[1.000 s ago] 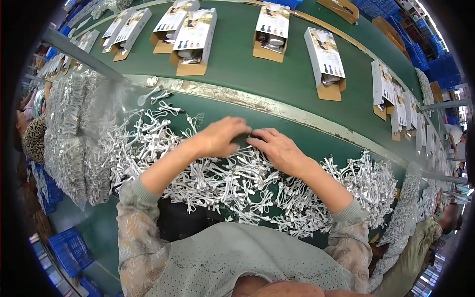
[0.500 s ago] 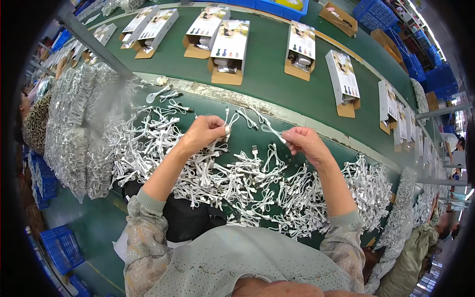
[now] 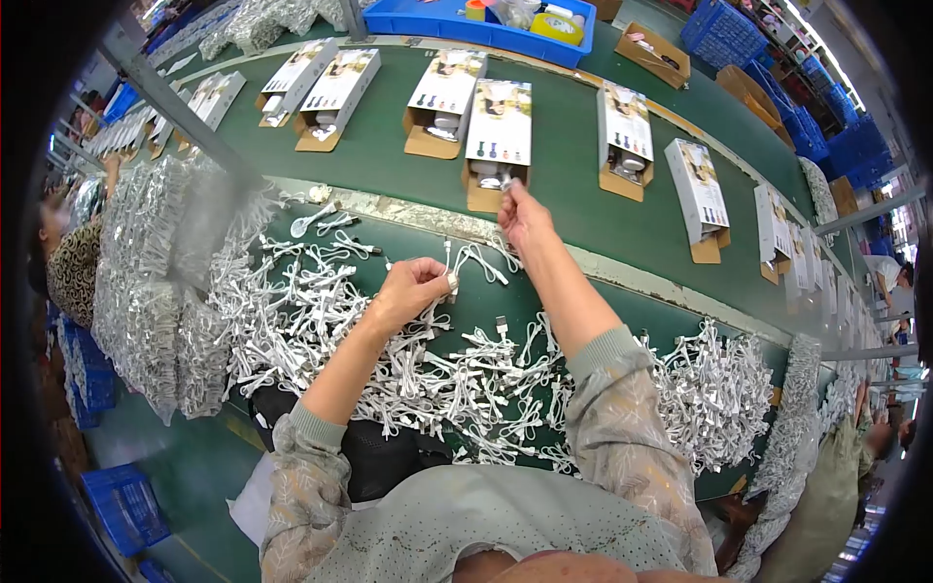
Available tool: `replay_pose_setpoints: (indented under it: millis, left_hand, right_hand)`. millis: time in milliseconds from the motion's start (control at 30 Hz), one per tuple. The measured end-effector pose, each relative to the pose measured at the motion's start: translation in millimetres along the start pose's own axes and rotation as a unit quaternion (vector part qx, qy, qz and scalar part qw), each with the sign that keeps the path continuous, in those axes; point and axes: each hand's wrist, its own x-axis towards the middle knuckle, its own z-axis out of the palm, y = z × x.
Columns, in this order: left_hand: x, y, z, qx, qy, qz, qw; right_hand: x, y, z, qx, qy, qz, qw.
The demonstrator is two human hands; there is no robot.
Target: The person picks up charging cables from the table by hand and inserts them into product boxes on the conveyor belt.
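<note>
My left hand (image 3: pixel 413 294) pinches a white USB cable (image 3: pixel 452 278) between thumb and fingers, just above the pile of white cables (image 3: pixel 321 321). My right hand (image 3: pixel 527 222) reaches over the pale ledge to the open end of a printed white box (image 3: pixel 498 134). Its fingers are closed on a small white cable at the box's opening, mostly hidden by the hand. The brown flap (image 3: pixel 483 198) hangs toward me, with white and clear-wrapped items visible inside. Single bundled cables lie on the green table between my hands.
More printed boxes (image 3: pixel 625 136) with open flaps stand along the green belt. Clear bags of wrapped goods (image 3: pixel 146 282) are stacked at left. A blue tray (image 3: pixel 437 24) holding tape stands behind the belt. A metal post (image 3: pixel 175 97) rises at upper left. Other people sit at both sides.
My right hand has moved from above the cable pile up and left to the box opening, carrying a cable. The boxes have shifted right along the belt. My left hand has stayed nearly in place.
</note>
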Motion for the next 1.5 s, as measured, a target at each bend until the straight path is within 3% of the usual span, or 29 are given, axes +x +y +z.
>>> replay_pose_setpoints:
  millis: [67,100,200,233,333,500,600,733,867,1000,1033,1133,1200,1233,1267,1333,1367,1500]
  left_hand:
    - [1.7,-2.1,0.4,0.025,0.01,0.007,1.0]
    - [3.3,-2.7,1.0,0.024,0.01,0.01,1.0]
    - [3.2,1.0,3.5,0.026,-0.006,0.013,1.0]
    - [5.9,-4.3,3.2,0.022,-0.017,0.02,0.999]
    - [5.9,-0.2,5.3,0.048,-0.027,-0.002,0.998]
    - [7.0,-9.2,1.2,0.003,0.011,0.043,0.999]
    - [5.6,-9.8,-4.3,-0.022,0.044,0.017,0.999]
    - [7.3,-17.2,-3.7,-0.063,0.065,0.035,0.995]
    - [5.3,-15.0,-4.9,-0.012,0.073,0.034,0.997]
    - [5.8,-15.4,-3.1,-0.014,0.064,0.037,0.997]
    - [6.1,-15.5,-0.4,-0.015,0.068,0.043,0.997]
    - [2.5,-6.6,3.4,-0.051,0.09,0.025,0.994]
    - [2.2,2.4,1.8,-0.075,0.123,0.026,0.989]
    - [6.3,7.5,-0.3,-0.08,0.146,0.04,0.985]
    - [11.9,11.7,-4.2,-0.086,0.168,0.052,0.981]
    - [37.6,5.5,-15.2,-0.074,0.191,0.129,0.97]
    - [47.6,13.0,-17.4,0.002,0.227,0.182,0.957]
    - [108.8,24.2,-23.5,0.268,0.362,0.327,0.831]
  right_hand:
    - [-12.6,-13.2,-2.5,-0.055,-0.072,0.027,0.996]
    - [-21.6,-18.5,-0.2,-0.198,-0.099,0.029,0.975]
    - [-73.9,-16.0,3.9,-0.393,-0.224,-0.091,0.887]
    - [-79.4,-21.1,0.4,-0.442,-0.289,-0.069,0.846]
    - [-91.3,-32.8,-5.2,-0.47,-0.336,-0.003,0.816]
    - [-75.2,-44.2,-17.2,-0.309,-0.237,0.007,0.921]
    - [-37.5,-30.7,-21.9,0.021,-0.11,-0.021,0.993]
    - [-1.7,-24.7,-1.3,0.17,-0.039,-0.04,0.984]
    - [27.8,-30.5,32.3,0.307,0.11,-0.071,0.943]
    - [45.3,-38.2,49.6,0.344,0.188,-0.086,0.916]
    - [62.0,-38.4,43.7,0.334,0.169,-0.065,0.925]
    - [91.8,-39.2,13.3,0.247,0.065,-0.088,0.963]
    - [86.2,-44.4,-9.3,0.081,0.085,-0.085,0.989]
    - [43.1,-53.4,-4.1,-0.038,0.146,-0.114,0.982]
    - [19.0,-51.5,-17.0,-0.174,0.142,-0.202,0.953]
    - [4.9,-36.8,-59.6,-0.424,0.138,-0.442,0.779]
    - [-41.1,-40.7,-57.9,-0.477,0.115,-0.405,0.771]
    - [-69.0,-19.6,-108.0,-0.596,0.051,-0.518,0.612]
